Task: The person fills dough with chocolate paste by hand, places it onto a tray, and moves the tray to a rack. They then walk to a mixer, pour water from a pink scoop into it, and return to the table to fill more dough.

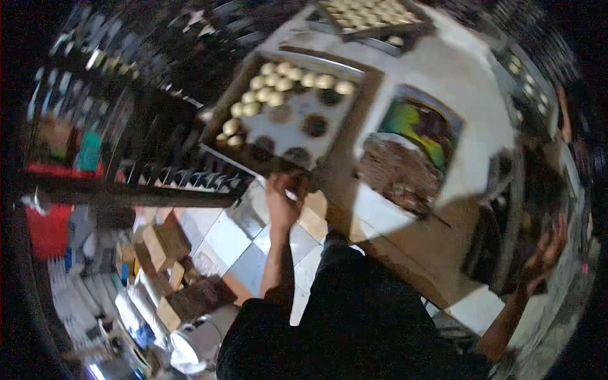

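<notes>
A dark-rimmed tray (360, 66) lies at upper centre, with several pale round dough balls (285, 82) along its far and left sides and dark round patches on its bare part. My left hand (286, 193) is at the tray's near edge, its blurred fingers curled against the rim. Far to the right, my right hand (548, 250) is held out with its fingers loosely apart and nothing visible in it. Between the hands, a brown crumbly mass (402, 171) lies on a colourful printed sheet or bag (421, 123).
Another tray of dough balls (370, 16) stands at the top. More pale balls (529, 85) show at the upper right. Cardboard boxes (166, 244) and a white container (190, 345) are at lower left, beside tiled flooring (234, 237). Part of another person's arm (563, 114) shows at far right.
</notes>
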### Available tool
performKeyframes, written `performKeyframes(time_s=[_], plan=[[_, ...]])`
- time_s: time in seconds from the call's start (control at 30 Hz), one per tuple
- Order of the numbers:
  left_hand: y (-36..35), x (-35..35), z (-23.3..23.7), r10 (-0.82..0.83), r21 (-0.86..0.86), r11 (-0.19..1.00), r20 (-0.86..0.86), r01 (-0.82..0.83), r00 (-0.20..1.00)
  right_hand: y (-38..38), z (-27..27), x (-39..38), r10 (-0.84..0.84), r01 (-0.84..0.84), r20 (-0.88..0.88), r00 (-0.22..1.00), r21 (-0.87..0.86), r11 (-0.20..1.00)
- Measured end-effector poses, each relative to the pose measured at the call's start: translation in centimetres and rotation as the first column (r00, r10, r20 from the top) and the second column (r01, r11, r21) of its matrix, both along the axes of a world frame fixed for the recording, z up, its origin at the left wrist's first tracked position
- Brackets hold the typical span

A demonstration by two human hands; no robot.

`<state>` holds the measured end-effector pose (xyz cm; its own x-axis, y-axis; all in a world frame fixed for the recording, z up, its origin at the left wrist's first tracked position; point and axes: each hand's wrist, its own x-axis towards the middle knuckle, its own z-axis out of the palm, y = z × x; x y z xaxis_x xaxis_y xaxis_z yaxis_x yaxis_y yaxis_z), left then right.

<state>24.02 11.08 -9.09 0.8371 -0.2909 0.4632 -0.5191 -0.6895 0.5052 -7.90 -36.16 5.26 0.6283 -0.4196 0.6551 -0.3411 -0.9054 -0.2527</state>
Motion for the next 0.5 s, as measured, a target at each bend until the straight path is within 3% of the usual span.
performKeyframes(time_s=[0.03,0.07,0.13,0.2,0.23,0.27,0.33,0.37,0.4,0.47,0.5], plan=[[3.6,3.5,-0.9,0.088,0.143,0.984,0.149,-0.109,0.985,1.2,-0.2,0.5,0.043,-0.049,0.152,0.987,0.033,0.998],[6.8,7.5,-1.9,0.141,0.265,0.938,0.299,-0.224,0.944,2.5,-0.7,1.9,0.095,-0.097,0.071,0.993,0.019,0.995],[10.7,14.4,-4.2,0.410,0.385,0.750,0.367,-0.537,0.835,5.7,-0.7,4.4,0.167,-0.172,-0.119,0.979,-0.037,0.984],[13.8,19.9,-7.3,0.396,0.604,0.581,0.375,-0.545,0.838,9.7,1.2,7.6,0.210,-0.264,-0.338,0.918,-0.124,0.956],[15.0,22.2,-9.2,0.385,0.696,0.481,0.378,-0.533,0.842,11.5,1.8,8.7,0.225,-0.278,-0.365,0.903,-0.099,0.955],[16.2,24.4,-11.8,0.345,0.682,0.437,0.474,-0.586,0.810,13.3,2.3,9.8,0.240,-0.291,-0.392,0.888,-0.073,0.954],[18.3,27.4,-17.7,0.243,0.634,0.353,0.648,-0.688,0.722,15.8,1.2,10.4,0.281,-0.254,-0.258,0.925,0.131,0.958],[17.8,27.2,-17.7,0.278,0.640,0.390,0.604,-0.662,0.747,16.8,0.7,10.5,0.285,-0.240,-0.187,0.940,0.233,0.943],[17.2,27.0,-17.5,0.311,0.642,0.426,0.557,-0.637,0.770,17.3,0.5,10.8,0.327,-0.291,-0.169,0.930,0.204,0.935],[12.3,22.2,-9.8,0.460,0.616,0.659,0.125,-0.432,0.879,17.4,0.2,11.5,0.407,-0.389,-0.143,0.902,0.135,0.911],[9.3,18.5,-5.8,0.414,0.431,0.789,0.153,-0.437,0.897,17.9,-0.8,11.5,0.402,-0.374,-0.096,0.911,0.223,0.900]])
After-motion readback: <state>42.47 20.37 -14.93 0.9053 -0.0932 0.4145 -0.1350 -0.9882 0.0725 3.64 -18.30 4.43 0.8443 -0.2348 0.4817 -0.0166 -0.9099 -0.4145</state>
